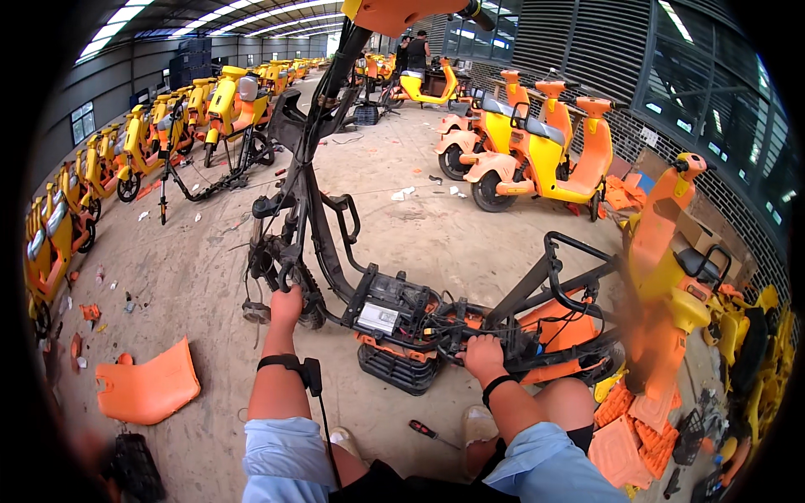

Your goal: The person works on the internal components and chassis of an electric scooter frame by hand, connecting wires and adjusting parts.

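A stripped scooter frame (319, 214) stands before me, its black tubes and cables bare. My left hand (287, 303) is closed around a dark part of the front fork, beside the front wheel (310, 298). At the rear half, my right hand (484, 356) rests closed against the lower frame by a bundle of wires; what its fingers hold is hidden. Between the hands sits a black controller box with a silver label plate (376, 318), above a black slatted tray (398, 369). A screwdriver (432, 432) lies on the floor between my feet.
An orange body panel (149, 381) lies on the floor at left. Orange and yellow scooters (545, 151) stand at the back right, with rows of yellow ones (151, 142) at left. Loose orange panels (625, 436) pile up at right. Two people (417, 52) stand far back.
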Demonstrator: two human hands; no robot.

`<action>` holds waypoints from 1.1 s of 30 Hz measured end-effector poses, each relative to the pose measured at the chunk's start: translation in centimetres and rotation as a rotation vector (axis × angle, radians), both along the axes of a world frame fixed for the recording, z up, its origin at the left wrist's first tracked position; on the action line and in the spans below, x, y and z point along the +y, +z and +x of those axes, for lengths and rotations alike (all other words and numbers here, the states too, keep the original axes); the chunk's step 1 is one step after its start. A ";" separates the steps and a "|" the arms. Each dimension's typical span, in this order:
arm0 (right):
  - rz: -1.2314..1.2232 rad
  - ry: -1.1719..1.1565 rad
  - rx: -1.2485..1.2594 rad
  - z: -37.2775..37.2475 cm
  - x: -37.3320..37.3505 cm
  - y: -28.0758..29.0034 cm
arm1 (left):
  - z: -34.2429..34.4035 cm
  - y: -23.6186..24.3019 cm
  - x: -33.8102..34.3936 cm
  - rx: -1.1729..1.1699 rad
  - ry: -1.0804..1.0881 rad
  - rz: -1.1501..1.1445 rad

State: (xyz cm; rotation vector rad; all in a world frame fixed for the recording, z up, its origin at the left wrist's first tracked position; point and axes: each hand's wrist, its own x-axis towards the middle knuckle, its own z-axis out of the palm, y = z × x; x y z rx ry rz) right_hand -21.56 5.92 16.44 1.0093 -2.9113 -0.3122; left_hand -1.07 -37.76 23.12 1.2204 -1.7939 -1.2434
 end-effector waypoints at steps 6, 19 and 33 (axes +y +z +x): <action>0.132 -0.075 -0.034 1.1 -1.2 1.0 | 0.6 0.2 0.0 -0.069 0.021 -0.056; 0.573 0.027 -0.230 2.7 -7.7 6.4 | -0.5 -0.9 -1.5 -0.041 0.127 0.108; -0.228 0.472 -0.413 8.1 -23.3 4.4 | -0.7 0.8 0.4 0.062 0.231 0.220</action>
